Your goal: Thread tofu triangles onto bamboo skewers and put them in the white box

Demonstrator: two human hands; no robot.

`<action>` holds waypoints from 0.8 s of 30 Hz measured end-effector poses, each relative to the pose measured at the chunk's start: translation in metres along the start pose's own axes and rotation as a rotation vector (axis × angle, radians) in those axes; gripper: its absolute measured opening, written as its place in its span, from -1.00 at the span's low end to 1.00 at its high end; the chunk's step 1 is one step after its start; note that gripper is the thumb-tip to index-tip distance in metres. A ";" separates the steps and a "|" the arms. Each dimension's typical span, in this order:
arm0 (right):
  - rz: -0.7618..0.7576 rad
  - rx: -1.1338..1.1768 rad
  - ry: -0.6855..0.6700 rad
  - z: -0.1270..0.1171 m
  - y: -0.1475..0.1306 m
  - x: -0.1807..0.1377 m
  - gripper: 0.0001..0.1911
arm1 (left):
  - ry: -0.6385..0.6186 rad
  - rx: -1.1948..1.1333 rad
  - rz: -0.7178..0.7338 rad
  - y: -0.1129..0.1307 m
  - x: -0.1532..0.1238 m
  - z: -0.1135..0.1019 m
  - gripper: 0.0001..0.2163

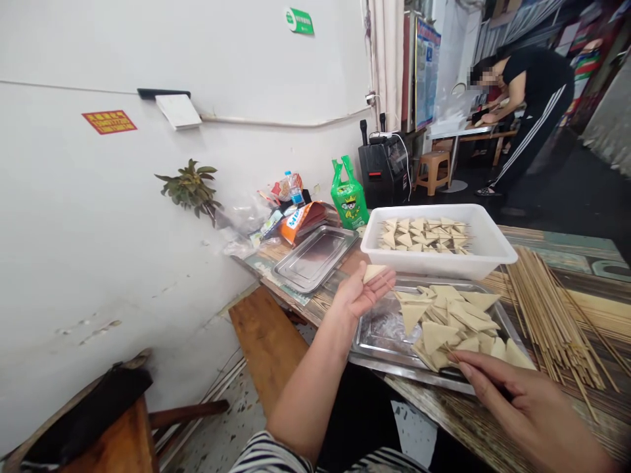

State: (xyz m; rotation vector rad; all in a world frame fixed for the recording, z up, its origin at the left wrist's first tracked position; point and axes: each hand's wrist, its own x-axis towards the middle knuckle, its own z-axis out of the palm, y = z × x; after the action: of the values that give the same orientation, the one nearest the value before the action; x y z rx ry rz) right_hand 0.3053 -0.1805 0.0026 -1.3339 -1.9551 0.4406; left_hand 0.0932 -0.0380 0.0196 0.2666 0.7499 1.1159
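1. A white wall (98,230) runs along a worn wooden table (566,243). On the table a metal tray (379,358) sits at the near edge in front of the seated person and serves as the landmark here.
2. A loose pile of tofu triangles (453,315) fills the right half of the tray. Its left half is bare and wet-looking.
3. The left hand (362,295) hovers over the tray's far-left corner, palm up and loosely cupped. It holds a single triangle (373,272) on the fingers.
4. The right hand (517,394) lies at the tray's near-right rim, fingers stretched onto the pile. I cannot tell whether it pinches anything.
5. Just behind the tray stands a white tub (488,259) of skewered pieces. To the tray's right lie loose bamboo skewers (547,315), and to its far left lies an empty second tray (315,256).
6. Likely risks:
   - The single triangle is only cradled, so a tilt of the palm could drop it past the rim to the floor.
   - The soft pieces may tear if squeezed.
   - A sweep of the right forearm could scatter the skewers.
   - A sharp skewer tip could prick a finger.
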 end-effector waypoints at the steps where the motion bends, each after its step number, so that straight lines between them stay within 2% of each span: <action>1: 0.011 0.005 -0.015 0.000 0.001 -0.001 -0.72 | 0.005 0.016 0.016 0.000 0.000 0.000 -0.72; 7: 0.039 0.015 -0.007 -0.001 -0.003 0.000 -0.69 | 0.009 0.008 0.050 -0.001 -0.004 0.002 -0.78; 24: 0.048 0.027 0.014 -0.002 -0.007 0.001 -0.71 | -0.029 -0.037 0.030 0.000 -0.015 0.013 -0.81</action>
State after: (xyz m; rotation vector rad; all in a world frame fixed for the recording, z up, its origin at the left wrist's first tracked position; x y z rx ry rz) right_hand 0.3024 -0.1824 0.0087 -1.3655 -1.9026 0.4775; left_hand 0.0981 -0.0494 0.0351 0.2627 0.7010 1.1513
